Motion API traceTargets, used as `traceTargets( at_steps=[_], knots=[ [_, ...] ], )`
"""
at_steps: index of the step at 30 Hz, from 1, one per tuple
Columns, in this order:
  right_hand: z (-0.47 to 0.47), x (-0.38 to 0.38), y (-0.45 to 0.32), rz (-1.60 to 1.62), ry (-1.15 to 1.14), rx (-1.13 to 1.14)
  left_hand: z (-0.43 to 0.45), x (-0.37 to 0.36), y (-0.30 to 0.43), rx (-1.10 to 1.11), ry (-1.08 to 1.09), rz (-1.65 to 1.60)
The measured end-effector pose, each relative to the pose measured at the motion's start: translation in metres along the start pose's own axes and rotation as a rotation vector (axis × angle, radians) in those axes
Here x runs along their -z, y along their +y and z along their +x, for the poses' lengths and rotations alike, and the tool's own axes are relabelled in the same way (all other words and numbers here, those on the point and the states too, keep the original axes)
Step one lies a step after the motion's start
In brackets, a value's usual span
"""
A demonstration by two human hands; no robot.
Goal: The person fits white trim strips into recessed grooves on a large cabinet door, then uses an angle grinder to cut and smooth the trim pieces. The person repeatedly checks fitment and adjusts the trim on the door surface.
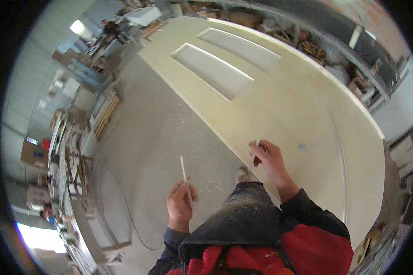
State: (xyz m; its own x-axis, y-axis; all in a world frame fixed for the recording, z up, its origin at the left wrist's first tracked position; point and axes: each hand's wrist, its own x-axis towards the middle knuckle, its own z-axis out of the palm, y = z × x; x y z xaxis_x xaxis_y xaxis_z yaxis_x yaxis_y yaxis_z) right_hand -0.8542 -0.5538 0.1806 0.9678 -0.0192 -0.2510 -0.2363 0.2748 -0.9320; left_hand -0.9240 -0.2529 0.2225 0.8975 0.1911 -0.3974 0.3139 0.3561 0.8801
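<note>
My left hand (181, 201) is over the floor, pinching a thin white strip (183, 168) that points up and away from me. Over the near edge of a large pale yellow panel (289, 99), my right hand (270, 158) has its fingers closed on a short pale strip (257, 142), blurred and partly hidden by the fingers. Farther along the panel, a rectangular frame of raised moulding (211, 70) lies beside a second, similar frame (241, 44). A long narrow moulding line (342, 172) runs across the panel's right part. Bluish writing marks the surface near my right hand.
Cluttered shelving (309, 48) runs behind the panel's far edge. On the left stands a long workbench (67, 192) loaded with materials. A thin cable (127, 202) and small scraps (213, 188) lie on the grey floor. Another person (112, 29) is far off at upper left.
</note>
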Motion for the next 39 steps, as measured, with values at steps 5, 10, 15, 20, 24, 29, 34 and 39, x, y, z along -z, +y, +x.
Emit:
traceTargets(
  at_steps=[5, 10, 15, 20, 24, 29, 34, 39],
  knots=[
    [0.094, -0.016, -0.011, -0.164, 0.186, 0.018, 0.098, -0.001, 0.052, 0.028, -0.058, 0.177],
    [0.161, -0.015, -0.014, -0.361, 0.375, 0.187, 0.203, -0.018, 0.088, 0.068, -0.163, 0.158],
    [0.232, -0.026, -0.024, -0.571, 0.656, 0.088, 0.344, -0.034, 0.099, 0.175, -0.357, 0.232],
    [0.285, -0.034, -0.016, -0.780, 0.885, -0.083, 0.487, -0.050, 0.116, 0.221, -0.631, 0.274],
    [0.296, -0.044, -0.022, -0.956, 1.043, -0.210, 0.548, -0.066, 0.148, 0.206, -0.712, 0.393],
    [0.328, -0.054, -0.019, -1.062, 1.079, -0.411, 0.646, -0.063, 0.183, 0.294, -0.780, 0.444],
    [0.337, -0.058, -0.018, -1.101, 1.065, -0.540, 0.679, -0.073, 0.196, 0.319, -0.780, 0.439],
    [0.342, -0.053, -0.007, -1.156, 1.039, -0.567, 0.691, -0.075, 0.195, 0.351, -0.810, 0.446]
  ],
)
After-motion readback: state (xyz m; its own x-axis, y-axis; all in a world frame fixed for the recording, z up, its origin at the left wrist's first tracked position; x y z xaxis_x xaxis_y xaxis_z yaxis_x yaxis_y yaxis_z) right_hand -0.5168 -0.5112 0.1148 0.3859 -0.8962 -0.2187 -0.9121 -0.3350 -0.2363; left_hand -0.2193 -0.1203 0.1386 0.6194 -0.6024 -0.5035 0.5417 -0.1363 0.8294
